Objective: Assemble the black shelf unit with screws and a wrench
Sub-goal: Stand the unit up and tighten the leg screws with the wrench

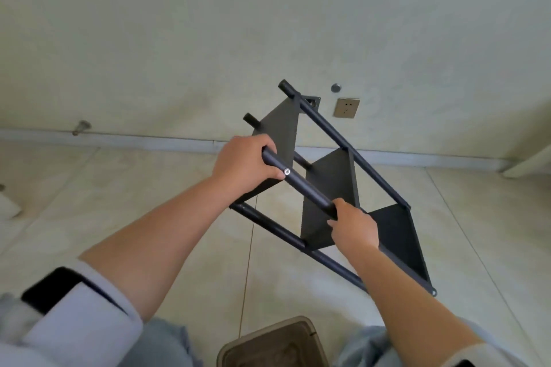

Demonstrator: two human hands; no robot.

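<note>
The black shelf unit (331, 188) lies tilted on its side over the tiled floor, with three flat shelves held between round black posts. My left hand (243, 162) grips the upper end of the nearest post (307, 186), just beside a silver screw head (287, 171). My right hand (353, 228) holds the same post lower down, fingers curled round it. The far post (343, 143) runs from the wall down to the right. No wrench is in view.
A wall with a socket plate (346, 107) and a round fitting (336, 87) stands behind the unit. A brown plastic stool or bin (271, 343) sits between my knees at the bottom edge. A door stop (81, 127) sticks out at the left skirting.
</note>
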